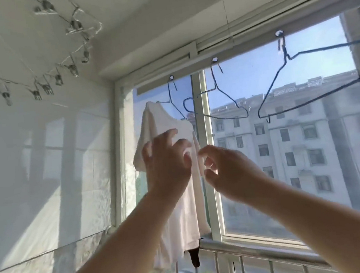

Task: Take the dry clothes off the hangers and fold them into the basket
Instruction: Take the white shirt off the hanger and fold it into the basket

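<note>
Fingers of the left hand (166,163) are spread and loosely curved against the white shirt (176,202), gripping nothing. The right hand (228,171) pinches the soft, limp cloth at its right edge. The shirt hangs from a thin blue wire hanger (175,103) before the window; two bare wire hangers (226,101) hang beside it.

A white shirt (180,201) hangs limp from the leftmost blue wire hanger (175,102), draped mostly off that hanger's left shoulder. Right of that hanger, two more blue wire hangers (221,102) (300,82) hang bare and tilted.
</note>
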### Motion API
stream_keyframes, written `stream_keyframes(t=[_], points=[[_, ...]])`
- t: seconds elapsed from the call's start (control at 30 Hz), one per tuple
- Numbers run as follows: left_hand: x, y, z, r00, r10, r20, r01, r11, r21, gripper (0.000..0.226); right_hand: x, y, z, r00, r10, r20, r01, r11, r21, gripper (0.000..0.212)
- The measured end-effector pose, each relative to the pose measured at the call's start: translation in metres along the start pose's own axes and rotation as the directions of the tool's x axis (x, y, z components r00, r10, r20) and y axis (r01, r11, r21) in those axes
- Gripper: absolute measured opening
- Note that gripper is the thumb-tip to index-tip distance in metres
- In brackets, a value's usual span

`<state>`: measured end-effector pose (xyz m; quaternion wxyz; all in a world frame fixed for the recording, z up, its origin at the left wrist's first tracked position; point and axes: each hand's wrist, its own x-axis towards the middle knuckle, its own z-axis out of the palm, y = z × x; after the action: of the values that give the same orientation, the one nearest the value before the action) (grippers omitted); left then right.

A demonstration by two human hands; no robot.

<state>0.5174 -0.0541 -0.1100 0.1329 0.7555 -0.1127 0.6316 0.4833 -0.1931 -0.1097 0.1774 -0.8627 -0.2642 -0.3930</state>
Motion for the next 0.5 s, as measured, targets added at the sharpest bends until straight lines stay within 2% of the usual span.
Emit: stream_keyframes(t=[0.03, 0.1, 0.17, 0.23, 0.27, 0.37, 0.5], points=[[0.014, -0.012, 0.0, 0.995, 0.006, -0.1, 0.003, 0.996, 0.089, 0.03, 0.014, -0.006, 0.003, 1.0, -0.011, -0.018, 0.011, 1.0, -0.008, 0.042], [0.043, -0.043, 0.0, 0.976, -0.036, -0.217, 0.062, 0.991, 0.117, 0.045, 0.047, -0.02, 0.017, 0.998, -0.034, -0.06, 0.033, 0.999, -0.028, 0.041], [0.07, -0.064, -0.001, 0.974, -0.191, -0.124, 0.186, 0.981, -0.051, 0.062, 0.076, -0.033, 0.023, 0.991, -0.051, -0.124, 0.047, 0.998, -0.035, 0.04], [0.094, -0.083, 0.004, 0.947, -0.316, 0.065, 0.32, 0.892, -0.319, 0.072, 0.109, -0.048, 0.03, 0.973, -0.075, -0.219, 0.068, 0.997, -0.039, 0.038], [0.101, -0.087, 0.008, 0.934, -0.332, 0.133, 0.357, 0.843, -0.403, 0.071, 0.12, -0.053, 0.029, 0.962, -0.081, -0.262, 0.075, 0.997, -0.031, 0.037], [0.105, -0.099, 0.022, 0.948, -0.261, 0.182, 0.318, 0.82, -0.475, 0.054, 0.157, -0.066, 0.028, 0.947, -0.062, -0.317, 0.054, 0.998, -0.035, 0.037], [0.097, -0.097, 0.04, 0.957, -0.107, 0.27, 0.249, 0.781, -0.573, 0.045, 0.199, -0.07, 0.027, 0.951, 0.038, -0.308, -0.092, 0.982, -0.162, 0.031]])
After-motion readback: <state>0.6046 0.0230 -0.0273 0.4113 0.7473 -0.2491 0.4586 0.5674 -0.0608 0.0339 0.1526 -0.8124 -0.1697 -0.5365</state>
